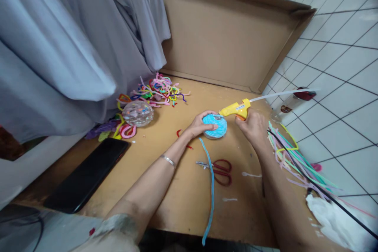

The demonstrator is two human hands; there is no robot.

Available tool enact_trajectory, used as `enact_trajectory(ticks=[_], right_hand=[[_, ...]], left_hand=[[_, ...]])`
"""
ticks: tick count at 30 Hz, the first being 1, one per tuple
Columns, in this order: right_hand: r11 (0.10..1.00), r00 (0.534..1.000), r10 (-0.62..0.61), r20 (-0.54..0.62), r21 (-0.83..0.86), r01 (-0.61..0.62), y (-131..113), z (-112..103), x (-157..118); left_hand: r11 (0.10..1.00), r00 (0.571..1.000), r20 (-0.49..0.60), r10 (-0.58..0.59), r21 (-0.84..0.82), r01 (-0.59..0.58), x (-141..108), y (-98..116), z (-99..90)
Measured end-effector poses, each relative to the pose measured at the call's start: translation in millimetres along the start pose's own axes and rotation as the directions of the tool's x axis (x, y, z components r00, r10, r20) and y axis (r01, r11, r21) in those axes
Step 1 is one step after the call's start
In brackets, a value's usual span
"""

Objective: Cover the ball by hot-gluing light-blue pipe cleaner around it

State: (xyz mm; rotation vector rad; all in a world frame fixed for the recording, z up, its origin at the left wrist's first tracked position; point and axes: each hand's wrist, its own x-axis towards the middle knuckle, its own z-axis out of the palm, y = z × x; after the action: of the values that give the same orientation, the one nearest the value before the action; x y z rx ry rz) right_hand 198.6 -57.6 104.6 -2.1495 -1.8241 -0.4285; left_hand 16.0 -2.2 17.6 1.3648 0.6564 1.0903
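My left hand [201, 124] grips a round ball wrapped in blue pipe cleaner [215, 126], its thumb across the near side. In my right hand [252, 126] is a yellow hot glue gun [236, 109], with a long clear glue stick [283, 93] sticking out of its back. The gun's nozzle is at the upper edge of the ball; whether it touches, I cannot tell. A loose blue pipe cleaner [212, 189] runs from below the ball toward the table's front edge. It crosses over scissors with red handles [223, 172].
At the left lie a black phone [88, 175], a clear ball [138, 113] and a heap of colourful pipe cleaners [161, 88]. More pipe cleaners [291, 151] and a black cord [313, 181] lie right, near a clear jar [291, 106]. A cardboard panel [227, 31] stands behind.
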Motion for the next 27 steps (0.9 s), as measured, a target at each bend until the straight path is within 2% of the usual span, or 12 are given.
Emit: enact_trajectory(ticks=[27], right_hand=[[1.000, 1.000, -0.004, 0.014, 0.003, 0.004, 3.7, 1.1, 2.5]], left_hand=[[1.000, 1.000, 0.013, 0.027, 0.001, -0.028, 2.0, -2.8, -1.1]])
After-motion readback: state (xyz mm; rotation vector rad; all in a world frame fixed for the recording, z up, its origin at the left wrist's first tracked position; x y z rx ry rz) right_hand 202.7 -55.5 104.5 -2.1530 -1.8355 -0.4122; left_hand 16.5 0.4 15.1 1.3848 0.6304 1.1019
